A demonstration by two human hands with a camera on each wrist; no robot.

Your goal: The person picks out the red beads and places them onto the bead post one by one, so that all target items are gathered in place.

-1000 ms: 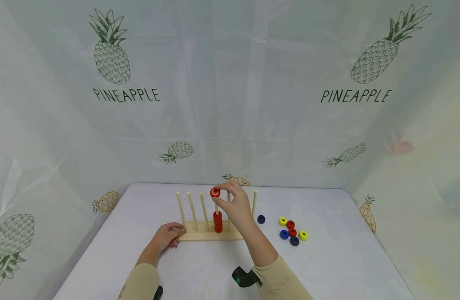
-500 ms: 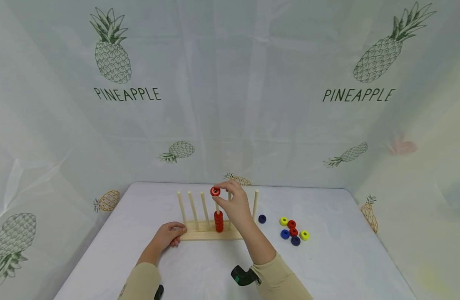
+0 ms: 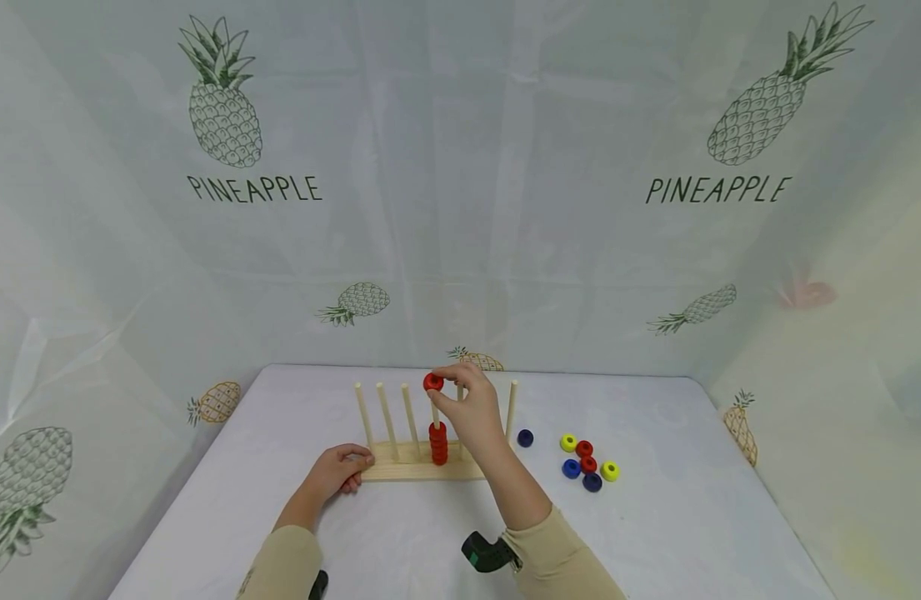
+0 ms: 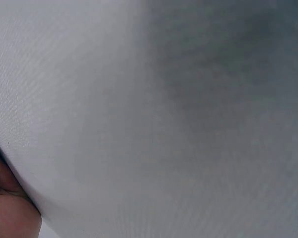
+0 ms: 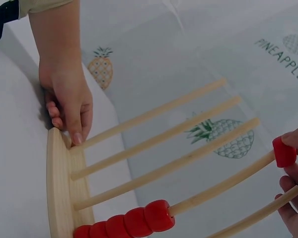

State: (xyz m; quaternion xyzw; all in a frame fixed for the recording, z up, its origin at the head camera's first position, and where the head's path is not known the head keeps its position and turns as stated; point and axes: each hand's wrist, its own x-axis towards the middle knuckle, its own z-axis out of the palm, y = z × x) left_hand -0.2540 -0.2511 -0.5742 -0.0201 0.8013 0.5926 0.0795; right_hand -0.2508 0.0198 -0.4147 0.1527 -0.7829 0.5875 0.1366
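Note:
My right hand (image 3: 471, 412) pinches a red bead (image 3: 433, 382) between thumb and fingers. In the right wrist view that bead (image 5: 284, 152) is right at the tip of the fourth peg from the left. Lower on the same peg sits a stack of several red beads (image 5: 156, 216), down against the wooden base. My left hand (image 3: 334, 470) grips the left end of the wooden peg rack (image 3: 422, 472), thumb on top; the right wrist view shows this hand (image 5: 69, 99) at the rack's end. Only a bit of the left hand (image 4: 12, 215) shows in the left wrist view.
Right of the rack lie loose beads: a dark blue bead (image 3: 525, 437) by itself, then a cluster with yellow beads (image 3: 610, 471), red beads (image 3: 588, 464), a blue bead (image 3: 571, 468) and another dark one (image 3: 592, 482). Several bare pegs (image 3: 409, 417) stand upright. A pineapple-print curtain (image 3: 460, 208) hangs behind the table.
The pinched red bead has tipped and shifted slightly right, so its hole shows less than before. My left hand and the rack stay in place.

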